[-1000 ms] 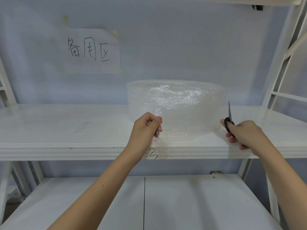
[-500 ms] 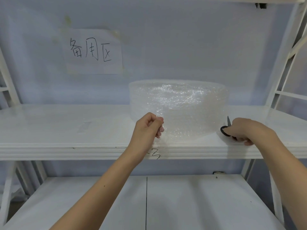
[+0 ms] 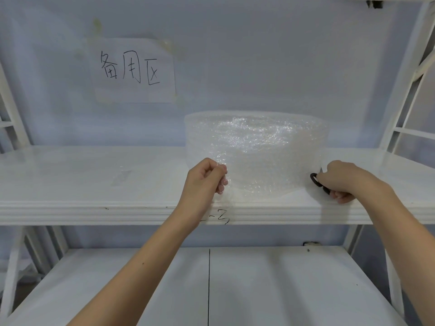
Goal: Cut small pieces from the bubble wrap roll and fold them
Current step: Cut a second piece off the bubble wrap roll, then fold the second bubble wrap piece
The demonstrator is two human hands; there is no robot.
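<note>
Since the earlier frames, the right hand (image 3: pixel 341 181) has dropped from beside the roll to the shelf surface, and the scissors (image 3: pixel 316 181), whose blade stood upright above the hand, now show only their dark handle loops; the left hand (image 3: pixel 203 182) has stayed where it was, pinching the plastic.

At the far left stands the white frame of the rack, and on the wall behind it a paper sign (image 3: pixel 134 70) with three handwritten characters is taped up. Further right, the left hand reaches over the front edge of the upper shelf (image 3: pixel 82 180). Its fingers (image 3: pixel 221 178) are curled tight against the thumb, pinching the loose edge of the bubble wrap and holding it out towards the camera.

Next comes the bubble wrap roll (image 3: pixel 256 147), standing on its end on the upper shelf, close to the front edge, with the loose sheet hanging down across its front. A handwritten mark (image 3: pixel 220 217) sits on the shelf's front edge just below.

Right of the roll, the right hand rests on the shelf just beside the roll's lower right side. Its fingers are curled round the scissors' dark handles; the blades are hidden, so how far they are open cannot be told.

Below, the lower shelf (image 3: pixel 270 290) shows a dark seam down its middle.
</note>
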